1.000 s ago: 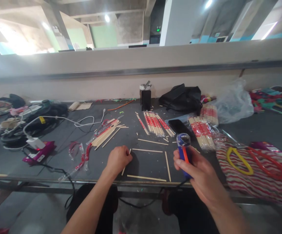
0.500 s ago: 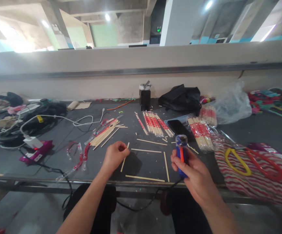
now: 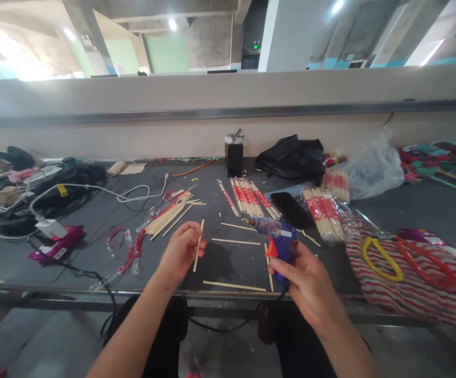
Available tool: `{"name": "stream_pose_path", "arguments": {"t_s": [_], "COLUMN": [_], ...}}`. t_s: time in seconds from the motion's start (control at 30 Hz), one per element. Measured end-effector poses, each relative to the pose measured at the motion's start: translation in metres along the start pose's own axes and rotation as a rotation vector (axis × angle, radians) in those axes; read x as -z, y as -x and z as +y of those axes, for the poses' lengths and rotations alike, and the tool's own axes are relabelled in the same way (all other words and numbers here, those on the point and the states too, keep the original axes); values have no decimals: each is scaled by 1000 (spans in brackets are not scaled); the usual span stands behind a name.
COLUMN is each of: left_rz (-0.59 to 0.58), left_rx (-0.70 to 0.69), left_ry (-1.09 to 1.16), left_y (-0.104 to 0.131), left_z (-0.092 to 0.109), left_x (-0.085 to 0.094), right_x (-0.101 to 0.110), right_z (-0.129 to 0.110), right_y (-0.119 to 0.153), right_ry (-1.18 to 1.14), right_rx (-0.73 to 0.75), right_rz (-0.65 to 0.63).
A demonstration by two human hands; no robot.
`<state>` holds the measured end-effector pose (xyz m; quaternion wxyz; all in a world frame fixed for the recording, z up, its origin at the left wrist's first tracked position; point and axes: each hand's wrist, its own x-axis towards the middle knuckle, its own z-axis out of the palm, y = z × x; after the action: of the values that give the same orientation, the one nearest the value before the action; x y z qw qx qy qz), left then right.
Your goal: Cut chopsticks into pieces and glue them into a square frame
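My left hand (image 3: 183,252) pinches a thin wooden stick (image 3: 198,247), held nearly upright just over the dark table. In my right hand (image 3: 306,278) is a blue glue gun (image 3: 285,239) with an orange trigger, its nozzle pointing left. Between the hands lie several loose sticks: one stick along the front (image 3: 233,286), one stick across the middle (image 3: 235,242), one farther back (image 3: 237,227). A stick on the right (image 3: 270,281) runs front to back, partly hidden by the glue gun and my right hand.
Loose sticks (image 3: 168,216) lie in a pile at left, beside torn red-and-clear wrappers (image 3: 129,252). Wrapped chopsticks (image 3: 247,197), a phone (image 3: 290,209) and a black bag (image 3: 290,157) sit farther back. A striped cloth bag (image 3: 404,294) with yellow and red handles hangs over the right edge.
My left hand has lifted its stick off the table and turned it more upright. The glue gun has swung from pointing away to pointing left and moved slightly left.
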<state>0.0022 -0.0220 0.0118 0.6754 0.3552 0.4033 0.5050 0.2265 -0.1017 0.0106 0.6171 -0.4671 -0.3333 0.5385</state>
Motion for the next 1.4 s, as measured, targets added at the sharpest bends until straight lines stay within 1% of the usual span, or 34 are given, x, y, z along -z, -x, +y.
{"name": "stream_pose_path", "arguments": {"t_s": [0.13, 0.3, 0.43, 0.53, 0.63, 0.7, 0.73, 0.83, 0.93, 1.07, 1.13, 1.27, 1.4], "left_rz": [-31, -24, -36, -51, -60, -71, -80, -122, -147, -109, -106, -164, -183], "left_rx": [32, 53, 67, 45, 18, 4, -2, -12, -58, -129, -181, -298, -329], "left_ry": [112, 111, 111, 96, 63, 34, 17, -60, -152, -307, -376, -460, -449], "left_y": [-1, -2, -2, -1, 1, 4, 5, 11, 15, 18, 19, 22, 24], "left_z": [1, 1, 0, -2, -3, -3, -3, -1, -1, 0, 1, 5, 5], "left_x": [0, 0, -1, -2, -3, -4, -4, -6, -6, -6, -6, -10, -10], "right_x": [-1, -3, -6, -6, -6, -6, -7, -12, -18, -22, -21, -20, -20], "right_z": [-1, -2, -3, -3, 1, 5, 8, 12, 10, 7, 7, 7, 6], "right_y": [0, 0, 0, 1, 5, 9, 11, 18, 24, 29, 31, 32, 31], "right_ry": [-108, -239, -266, -277, -219, -131, -80, 70, 171, 256, 273, 268, 272], "right_rx": [-40, -102, -75, -60, -29, -19, -9, 77, 153, 205, 213, 197, 197], "right_rz": [-18, -23, 16, -19, -100, -150, -154, -119, -106, -87, -85, -81, -82]}}
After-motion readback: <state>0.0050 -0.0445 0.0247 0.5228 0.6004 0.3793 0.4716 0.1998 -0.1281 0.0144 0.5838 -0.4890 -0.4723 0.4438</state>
